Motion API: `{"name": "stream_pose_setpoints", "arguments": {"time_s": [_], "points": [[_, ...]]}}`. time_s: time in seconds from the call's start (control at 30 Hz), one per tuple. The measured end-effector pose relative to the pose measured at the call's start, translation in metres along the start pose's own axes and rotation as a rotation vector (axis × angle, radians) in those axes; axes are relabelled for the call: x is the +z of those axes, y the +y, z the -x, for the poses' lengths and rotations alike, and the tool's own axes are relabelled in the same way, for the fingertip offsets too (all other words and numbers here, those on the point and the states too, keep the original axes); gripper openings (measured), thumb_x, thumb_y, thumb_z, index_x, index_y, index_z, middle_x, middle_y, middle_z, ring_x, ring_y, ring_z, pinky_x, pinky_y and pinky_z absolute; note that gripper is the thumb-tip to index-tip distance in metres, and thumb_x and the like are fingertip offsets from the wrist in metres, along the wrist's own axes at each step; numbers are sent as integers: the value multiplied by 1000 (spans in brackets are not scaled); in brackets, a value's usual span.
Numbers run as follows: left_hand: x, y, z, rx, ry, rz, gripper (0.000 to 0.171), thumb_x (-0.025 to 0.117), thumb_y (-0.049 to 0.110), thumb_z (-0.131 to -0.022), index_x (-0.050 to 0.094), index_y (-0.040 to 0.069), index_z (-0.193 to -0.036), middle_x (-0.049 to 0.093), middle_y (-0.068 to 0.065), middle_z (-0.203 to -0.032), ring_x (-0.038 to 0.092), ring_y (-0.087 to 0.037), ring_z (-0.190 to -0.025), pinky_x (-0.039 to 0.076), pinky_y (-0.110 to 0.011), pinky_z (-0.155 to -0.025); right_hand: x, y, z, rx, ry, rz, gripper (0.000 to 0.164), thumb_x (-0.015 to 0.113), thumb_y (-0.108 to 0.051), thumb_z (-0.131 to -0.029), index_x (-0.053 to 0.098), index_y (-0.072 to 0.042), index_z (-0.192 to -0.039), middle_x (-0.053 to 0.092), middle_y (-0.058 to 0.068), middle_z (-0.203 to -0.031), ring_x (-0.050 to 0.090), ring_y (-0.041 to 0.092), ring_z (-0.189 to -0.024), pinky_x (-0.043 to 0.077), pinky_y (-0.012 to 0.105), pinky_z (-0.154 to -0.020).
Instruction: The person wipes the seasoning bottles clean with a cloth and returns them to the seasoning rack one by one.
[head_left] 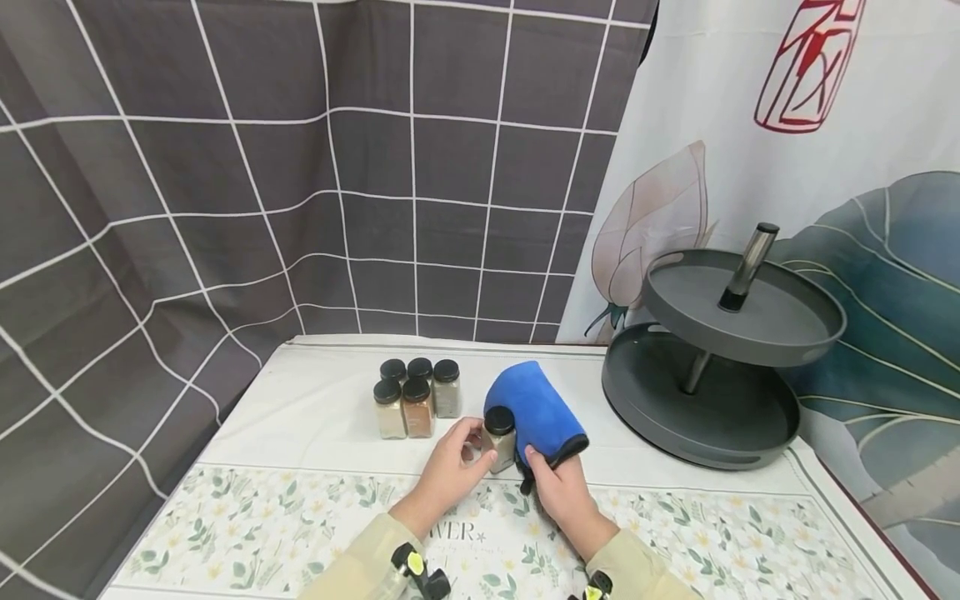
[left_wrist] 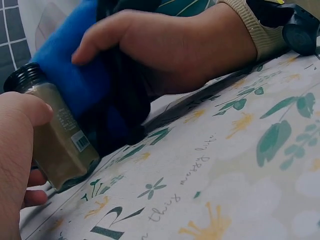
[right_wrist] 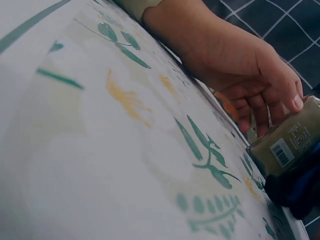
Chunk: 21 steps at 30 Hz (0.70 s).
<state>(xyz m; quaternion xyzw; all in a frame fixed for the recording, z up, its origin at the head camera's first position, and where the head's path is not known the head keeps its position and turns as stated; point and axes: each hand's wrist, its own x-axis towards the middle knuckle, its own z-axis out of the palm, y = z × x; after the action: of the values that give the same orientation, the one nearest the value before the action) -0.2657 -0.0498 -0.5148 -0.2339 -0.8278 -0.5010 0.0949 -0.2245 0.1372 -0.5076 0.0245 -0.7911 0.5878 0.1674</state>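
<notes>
A square glass spice jar with a black lid and tan powder stands out at the middle of the table. My left hand pinches it from the left, thumb across the near face and fingers behind. A barcode label shows on the glass. Whether the jar's base touches the table, I cannot tell. My right hand grips a blue cloth with black edging, thumb on top and the other fingers hidden beneath. The cloth lies against the jar's right side.
Several black-lidded spice jars stand grouped left of my hands. To the right is a dark grey two-tier round rack with a metal post. A floral cloth covers the table, and a gridded curtain hangs behind it.
</notes>
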Motion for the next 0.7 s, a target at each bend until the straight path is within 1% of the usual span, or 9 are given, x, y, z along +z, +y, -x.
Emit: {"name": "stream_pose_setpoints", "arguments": {"time_s": [0.13,0.27,0.33,0.5,0.6,0.7], "points": [[0,1,0,-31,-14,57,36,72,12,-91,59,9,-125,62,-3,-112,62,-20,-104,57,-30,-87,1,1,0,-14,8,7,48,59,-8,-99,43,10,-140,55,28,-137,52,42,-130,37,57,-113],[1,1,0,-36,-9,70,34,73,12,-91,59,8,-122,62,-3,-113,62,-21,-105,56,-32,-91,1,2,1,-19,11,5,49,59,-7,-99,42,10,-141,55,29,-138,52,43,-130,37,58,-113],[2,0,0,-21,2,60,33,74,13,-91,59,8,-119,62,-3,-111,62,-20,-102,57,-32,-90,1,2,1,-25,6,4,49,60,-7,-99,42,10,-141,54,29,-138,52,44,-130,37,58,-112],[4,-2,1,27,31,41,29,76,16,-90,58,8,-112,62,-3,-104,63,-19,-94,58,-29,-81,1,3,1,-35,8,34,48,60,-9,-99,44,11,-140,56,29,-137,53,44,-129,38,59,-111],[4,-1,0,20,30,42,28,76,15,-90,58,10,-110,61,-2,-104,62,-17,-95,57,-28,-83,1,4,0,-16,-4,84,48,60,-11,-99,45,11,-139,57,29,-135,54,44,-129,39,59,-111],[3,-1,0,9,24,39,28,77,14,-90,58,10,-110,60,0,-105,62,-16,-97,57,-28,-86,2,4,0,-6,1,94,49,60,-11,-99,44,11,-139,56,30,-136,53,45,-129,38,59,-111]]}}
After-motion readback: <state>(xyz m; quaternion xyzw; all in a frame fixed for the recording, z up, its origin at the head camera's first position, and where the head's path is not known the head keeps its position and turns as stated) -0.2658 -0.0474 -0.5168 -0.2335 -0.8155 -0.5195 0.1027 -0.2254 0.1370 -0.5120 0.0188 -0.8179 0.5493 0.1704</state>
